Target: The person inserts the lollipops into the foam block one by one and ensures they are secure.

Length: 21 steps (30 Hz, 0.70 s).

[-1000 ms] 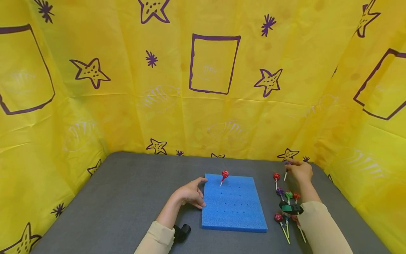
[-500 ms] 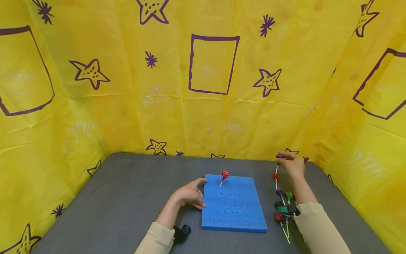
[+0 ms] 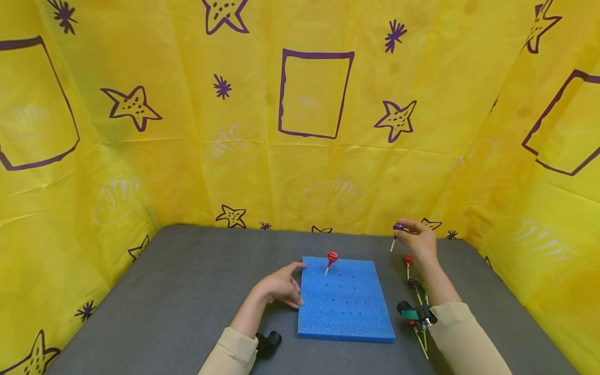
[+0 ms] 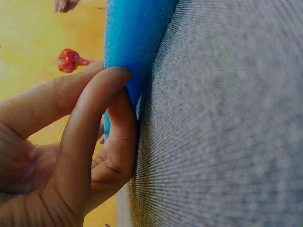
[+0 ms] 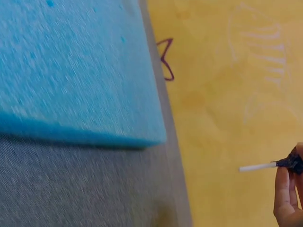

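A blue foam board with rows of small holes lies flat on the table. One red-wrapped lollipop stands in it near the far edge, tilted slightly. My left hand holds the board by its left edge; in the left wrist view a thumb and curled fingers meet the foam side. Beyond the board's far right corner, my right hand is raised, pinching a purple-wrapped lollipop by its head. Its white stick points down in the head view.
Right of the board lie more lollipops: a red one farthest away, then several others partly hidden under the right forearm and its wrist camera. The grey table is backed by a yellow curtain with purple drawings.
My right hand has carried the purple lollipop leftward from the far right of the table, toward the board. The left hand and the board have stayed put.
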{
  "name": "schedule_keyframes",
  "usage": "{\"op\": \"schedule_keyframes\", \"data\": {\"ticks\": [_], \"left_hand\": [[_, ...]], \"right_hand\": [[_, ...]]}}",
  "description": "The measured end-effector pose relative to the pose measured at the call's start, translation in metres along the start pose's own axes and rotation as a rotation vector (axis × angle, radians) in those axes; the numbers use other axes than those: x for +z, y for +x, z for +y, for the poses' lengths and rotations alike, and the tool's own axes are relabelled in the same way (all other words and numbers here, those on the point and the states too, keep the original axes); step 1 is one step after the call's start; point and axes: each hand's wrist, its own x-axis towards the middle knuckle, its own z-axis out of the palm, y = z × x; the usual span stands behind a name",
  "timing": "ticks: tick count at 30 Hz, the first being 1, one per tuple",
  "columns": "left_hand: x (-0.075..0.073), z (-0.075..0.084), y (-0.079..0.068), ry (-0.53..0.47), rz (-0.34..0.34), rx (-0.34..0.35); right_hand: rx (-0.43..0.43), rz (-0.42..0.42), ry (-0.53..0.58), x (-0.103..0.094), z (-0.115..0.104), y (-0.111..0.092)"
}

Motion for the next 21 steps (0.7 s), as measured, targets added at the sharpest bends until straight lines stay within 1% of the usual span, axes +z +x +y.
{"op": "schedule_keyframes", "data": {"ticks": [7, 12, 17, 21], "left_hand": [[0.000, 0.000, 0.000, -0.002, -0.003, 0.000], [0.000, -0.001, 0.000, -0.007, -0.003, 0.002], [0.000, -0.001, 0.001, -0.007, -0.001, 0.000], [0.000, -0.001, 0.001, -0.007, 0.000, -0.005]], "right_hand": [[-0.038, -0.052, 0.029, 0.014, -0.004, -0.009], [-0.066, -0.083, 0.026, 0.021, -0.005, -0.013], [-0.062, -0.103, 0.037, 0.028, -0.005, -0.019], [-0.070, -0.132, 0.082, 0.035, -0.003, -0.024]]}}
